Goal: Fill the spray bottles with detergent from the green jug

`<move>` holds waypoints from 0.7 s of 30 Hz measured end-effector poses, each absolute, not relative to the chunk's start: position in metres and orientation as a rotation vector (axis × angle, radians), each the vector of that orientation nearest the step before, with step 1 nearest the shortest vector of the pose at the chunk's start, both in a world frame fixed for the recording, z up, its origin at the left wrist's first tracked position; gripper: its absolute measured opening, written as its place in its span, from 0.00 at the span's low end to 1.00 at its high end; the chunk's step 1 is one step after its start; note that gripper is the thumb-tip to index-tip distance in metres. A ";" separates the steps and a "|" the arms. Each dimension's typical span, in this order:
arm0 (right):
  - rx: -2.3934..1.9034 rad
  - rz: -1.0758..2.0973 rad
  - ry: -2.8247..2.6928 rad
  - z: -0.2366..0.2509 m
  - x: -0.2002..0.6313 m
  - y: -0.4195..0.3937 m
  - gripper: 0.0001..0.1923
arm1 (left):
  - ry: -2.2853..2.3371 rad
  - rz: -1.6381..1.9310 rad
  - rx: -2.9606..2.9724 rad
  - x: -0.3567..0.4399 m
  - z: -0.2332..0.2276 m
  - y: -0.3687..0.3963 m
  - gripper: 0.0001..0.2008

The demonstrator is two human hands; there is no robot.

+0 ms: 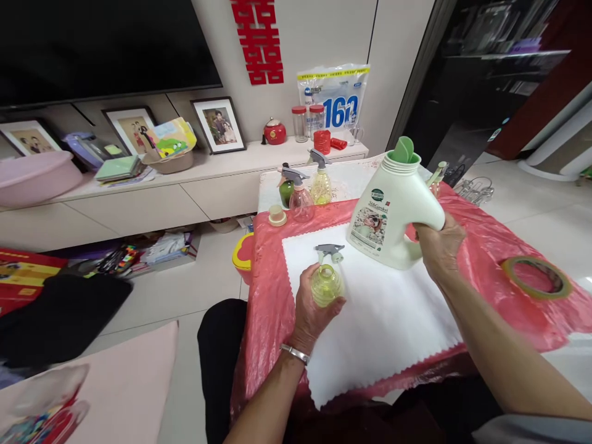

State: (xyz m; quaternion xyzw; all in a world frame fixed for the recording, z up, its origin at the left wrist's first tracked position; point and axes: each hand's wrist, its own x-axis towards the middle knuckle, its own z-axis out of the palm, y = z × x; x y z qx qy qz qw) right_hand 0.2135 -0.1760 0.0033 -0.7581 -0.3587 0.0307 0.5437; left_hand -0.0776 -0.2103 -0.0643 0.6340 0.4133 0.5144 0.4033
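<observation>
My left hand grips a small yellow-green spray bottle that stands on a white cloth; its grey trigger head rests loosely at the bottle's mouth. My right hand holds the handle of a large pale-green detergent jug, tilted slightly with its green flip cap open. The jug sits just right of the small bottle, its base on or near the cloth.
A red plastic sheet covers the table. At its far side stand three small spray bottles and a loose cap. A tape roll lies at the right. A low cabinet with photo frames lines the wall.
</observation>
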 end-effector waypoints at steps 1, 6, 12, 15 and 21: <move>-1.799 0.065 -0.870 0.003 0.214 -0.178 0.14 | 1.038 1.294 1.588 -0.079 -0.064 -0.211 0.43; -1.795 0.044 -0.979 0.001 0.215 -0.198 0.16 | 0.982 1.273 1.565 -0.085 -0.064 -0.214 0.35; -1.666 -0.223 -1.005 -0.001 0.188 -0.246 0.31 | 1.015 1.242 1.574 -0.084 -0.064 -0.215 0.33; -1.635 -0.120 -1.185 -0.008 0.163 -0.256 0.23 | 1.035 1.228 1.575 -0.083 -0.065 -0.215 0.33; -1.861 0.426 -1.629 -0.018 0.122 -0.218 0.16 | 1.054 1.230 1.564 -0.082 -0.065 -0.215 0.33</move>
